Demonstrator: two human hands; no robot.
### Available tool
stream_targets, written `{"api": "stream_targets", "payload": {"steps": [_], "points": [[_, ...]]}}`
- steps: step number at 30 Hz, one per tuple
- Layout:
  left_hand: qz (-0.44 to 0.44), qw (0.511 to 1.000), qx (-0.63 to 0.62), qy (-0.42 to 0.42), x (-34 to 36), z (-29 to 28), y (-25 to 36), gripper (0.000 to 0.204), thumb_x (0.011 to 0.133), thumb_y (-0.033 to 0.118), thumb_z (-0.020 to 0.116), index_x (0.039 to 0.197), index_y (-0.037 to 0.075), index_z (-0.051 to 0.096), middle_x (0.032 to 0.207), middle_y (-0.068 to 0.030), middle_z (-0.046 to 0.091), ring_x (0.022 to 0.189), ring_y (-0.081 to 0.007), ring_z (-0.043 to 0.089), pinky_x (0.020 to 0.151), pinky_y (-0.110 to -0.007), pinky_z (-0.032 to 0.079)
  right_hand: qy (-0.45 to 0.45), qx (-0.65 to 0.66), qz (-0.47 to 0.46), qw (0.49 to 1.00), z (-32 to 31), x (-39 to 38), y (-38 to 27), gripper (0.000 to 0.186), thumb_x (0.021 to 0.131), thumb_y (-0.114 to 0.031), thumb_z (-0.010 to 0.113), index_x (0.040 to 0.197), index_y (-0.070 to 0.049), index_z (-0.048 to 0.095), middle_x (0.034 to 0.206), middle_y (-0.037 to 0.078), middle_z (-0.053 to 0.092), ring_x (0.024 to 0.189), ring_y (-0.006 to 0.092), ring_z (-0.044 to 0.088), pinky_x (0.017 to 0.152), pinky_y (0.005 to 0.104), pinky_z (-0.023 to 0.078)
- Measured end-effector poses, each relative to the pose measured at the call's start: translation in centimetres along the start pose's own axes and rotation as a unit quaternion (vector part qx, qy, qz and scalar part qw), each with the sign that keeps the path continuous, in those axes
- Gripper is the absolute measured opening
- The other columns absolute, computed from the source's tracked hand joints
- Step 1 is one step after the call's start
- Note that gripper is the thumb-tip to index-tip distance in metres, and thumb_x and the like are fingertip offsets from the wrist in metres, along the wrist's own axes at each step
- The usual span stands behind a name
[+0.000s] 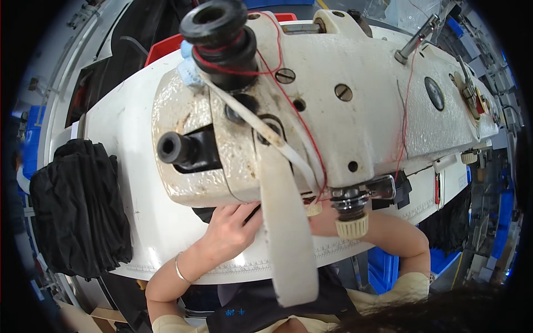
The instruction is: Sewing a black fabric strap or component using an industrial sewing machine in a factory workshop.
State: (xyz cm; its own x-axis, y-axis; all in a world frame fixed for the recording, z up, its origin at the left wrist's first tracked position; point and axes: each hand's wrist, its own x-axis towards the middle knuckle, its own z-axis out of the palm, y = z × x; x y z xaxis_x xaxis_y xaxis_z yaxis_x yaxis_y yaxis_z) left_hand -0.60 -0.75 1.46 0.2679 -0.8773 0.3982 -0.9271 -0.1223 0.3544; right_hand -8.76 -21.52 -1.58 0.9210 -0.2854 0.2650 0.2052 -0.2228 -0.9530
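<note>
head view, 1 of 1:
- sewing machine (355, 127), off-white, lg., fills upper ctr.; blocks most of the work area.
- black cloth (203, 214), sm. portion visible at machine's lower l. edge, next to l. hand; remainder hidden.
- l. hand (230, 230): below machine edge, fingers bent, tips hidden; can't tell if gripping cloth. silver bracelet (180, 269) on wrist.
- r. hand (325, 223): mostly hidden behind white strip & tension knob; grip can't be told.
- white strip (288, 238), hangs in front, between hands; blocks view.
- tension knob (352, 227), cream, ribbed, in front of r. forearm.
- black post (222, 50), top l. of machine, red thread wound round.
- white table (139, 222), ruler markings along near edge.
- black fabric pile (80, 211), far l., well apart from hands.
- dark fabric (449, 222), r., beyond table edge.
- blue bin (383, 269), below table, r.
- red tray (164, 50), behind machine, upper l.
</note>
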Motion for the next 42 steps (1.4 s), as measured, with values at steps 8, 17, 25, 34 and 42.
{"api": "stream_targets", "payload": {"steps": [8, 17, 25, 34, 42], "points": [[-0.083, 0.996, 0.016, -0.042, 0.9, 0.2, -3.1, 0.034, 0.067, 0.002, 0.069, 0.101, 0.003, 0.069, 0.094, -0.0148, 0.066, 0.085, -0.0349, 0.064, 0.08, -0.045, 0.052, -0.122, -0.41, -0.319, 0.846, -0.9, -0.5, 0.5, 0.012, 0.055, -0.01, 0.064, 0.066, -0.006, 0.06, 0.079, 0.004, 0.055, 0.072, 0.0196, 0.054, 0.054, 0.0334, 0.045], [-0.028, 0.999, 0.04, 0.018, 2.2, -0.1, -3.0, 0.024, 0.063, -0.003, 0.068, 0.088, -0.003, 0.066, 0.086, -0.0178, 0.064, 0.079, -0.0367, 0.063, 0.071, -0.047, 0.051, -0.101, -0.376, -0.339, 0.856, -0.2, 0.1, 0.5, 0.013, 0.056, -0.011, 0.065, 0.065, -0.009, 0.057, 0.08, 0.005, 0.053, 0.077, 0.0211, 0.056, 0.058, 0.0348, 0.044], [0.022, 0.99, 0.092, 0.103, 2.7, 0.6, -3.6, 0.018, 0.069, 0.004, 0.069, 0.086, 0.0, 0.067, 0.066, -0.0108, 0.06, 0.059, -0.0279, 0.061, 0.056, -0.038, 0.049, -0.102, -0.408, -0.354, 0.835, -0.5, 1.3, -1.2, 0.012, 0.07, -0.011, 0.068, 0.077, -0.005, 0.061, 0.075, 0.007, 0.053, 0.068, 0.0236, 0.056, 0.059, 0.036, 0.046], [0.051, 0.994, -0.08, -0.047, -0.2, -7.7, 9.7, 0.019, 0.063, 0.018, 0.071, 0.067, 0.009, 0.055, 0.07, -0.0041, 0.044, 0.068, -0.0209, 0.047, 0.062, -0.033, 0.034, -0.253, 0.362, 0.437, 0.784, 1.0, -2.6, -7.0, 0.065, 0.098, -0.054, 0.047, 0.135, 0.0, 0.047, 0.123, 0.011, 0.058, 0.102, 0.0175, 0.06, 0.089, 0.0326, 0.048], [0.185, 0.972, -0.128, 0.067, -2.4, -3.0, 14.4, 0.04, 0.072, 0.035, 0.078, 0.093, 0.002, 0.069, 0.094, -0.0081, 0.062, 0.086, -0.0227, 0.059, 0.076, -0.033, 0.046, -0.205, 0.333, 0.28, 0.877, -0.1, -10.9, -10.0, 0.068, 0.091, -0.005, 0.063, 0.149, 0.002, 0.028, 0.149, 0.008, 0.039, 0.132, 0.0124, 0.037, 0.112, 0.0283, 0.028]]}}
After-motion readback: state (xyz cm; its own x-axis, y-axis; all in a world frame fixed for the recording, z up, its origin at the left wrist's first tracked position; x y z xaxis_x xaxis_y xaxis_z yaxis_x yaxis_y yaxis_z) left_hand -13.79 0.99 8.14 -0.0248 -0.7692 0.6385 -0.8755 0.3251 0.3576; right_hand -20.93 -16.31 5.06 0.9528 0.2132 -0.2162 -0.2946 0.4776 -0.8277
